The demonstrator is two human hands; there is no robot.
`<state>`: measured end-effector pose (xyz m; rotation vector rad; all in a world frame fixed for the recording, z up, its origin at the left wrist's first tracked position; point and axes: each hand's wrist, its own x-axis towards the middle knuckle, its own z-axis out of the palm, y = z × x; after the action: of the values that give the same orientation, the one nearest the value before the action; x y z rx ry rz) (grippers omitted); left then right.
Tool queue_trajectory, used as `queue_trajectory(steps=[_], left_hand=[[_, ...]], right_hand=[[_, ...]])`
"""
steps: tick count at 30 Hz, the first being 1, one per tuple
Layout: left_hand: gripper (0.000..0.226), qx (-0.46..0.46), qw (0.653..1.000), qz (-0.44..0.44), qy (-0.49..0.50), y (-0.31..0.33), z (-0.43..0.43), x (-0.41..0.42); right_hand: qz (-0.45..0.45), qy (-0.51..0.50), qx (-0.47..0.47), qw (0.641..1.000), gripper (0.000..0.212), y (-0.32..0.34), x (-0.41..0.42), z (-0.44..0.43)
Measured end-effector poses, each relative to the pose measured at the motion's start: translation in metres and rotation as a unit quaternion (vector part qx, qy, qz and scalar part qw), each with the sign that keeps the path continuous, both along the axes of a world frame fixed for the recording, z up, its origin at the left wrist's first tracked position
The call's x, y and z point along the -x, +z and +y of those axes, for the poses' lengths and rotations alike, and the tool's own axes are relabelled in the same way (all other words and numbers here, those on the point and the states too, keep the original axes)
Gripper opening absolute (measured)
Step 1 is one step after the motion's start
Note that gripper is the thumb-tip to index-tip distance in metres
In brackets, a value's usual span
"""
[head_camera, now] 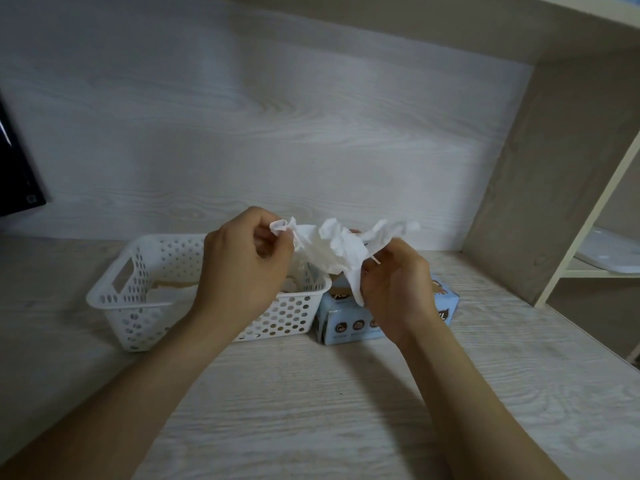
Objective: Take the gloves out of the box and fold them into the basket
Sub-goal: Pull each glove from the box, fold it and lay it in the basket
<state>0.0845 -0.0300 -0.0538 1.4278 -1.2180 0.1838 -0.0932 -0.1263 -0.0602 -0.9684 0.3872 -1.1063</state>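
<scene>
A crumpled white glove (341,249) hangs in the air between my two hands, above the basket and the box. My left hand (242,265) pinches its left end with thumb and fingertips. My right hand (394,289) grips its right part, with a strip of the glove trailing down past the palm. The white perforated plastic basket (138,299) stands on the desk at the left, with pale folded gloves lying inside it. The light blue glove box (349,323) sits right beside the basket, partly hidden by my right hand.
The pale wood-grain desk (311,393) runs to a wooden back panel. A beige shelf divider (554,168) rises at the right, with a white object (613,254) on a shelf behind it. A dark screen edge (14,174) shows at far left.
</scene>
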Motion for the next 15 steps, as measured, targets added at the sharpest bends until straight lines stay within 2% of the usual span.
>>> queue_trajectory(steps=[6,8,10,12,14,15], left_hand=[[0.008,-0.037,0.988,0.119,-0.096,0.002,-0.002,0.0],[0.01,-0.038,0.982,0.138,-0.121,0.003,-0.001,0.001],[0.016,-0.044,0.981,0.128,-0.137,0.004,0.002,0.001],[0.025,-0.051,0.982,0.111,-0.141,0.005,0.003,0.002],[0.029,-0.051,0.985,0.097,-0.13,0.005,0.002,0.0],[0.029,-0.049,0.986,0.094,-0.125,0.005,0.002,-0.001]], right_hand=[[0.027,-0.037,-0.058,0.997,0.038,0.003,-0.001,0.0],[0.071,-0.069,0.019,0.995,0.032,0.004,-0.001,0.002],[0.161,-0.102,0.159,0.969,0.034,0.001,-0.001,0.006],[0.245,-0.117,0.286,0.919,0.048,-0.004,0.0,0.009],[0.287,-0.116,0.361,0.879,0.071,-0.008,-0.003,0.013],[0.29,-0.109,0.381,0.871,0.078,-0.009,-0.004,0.014]])
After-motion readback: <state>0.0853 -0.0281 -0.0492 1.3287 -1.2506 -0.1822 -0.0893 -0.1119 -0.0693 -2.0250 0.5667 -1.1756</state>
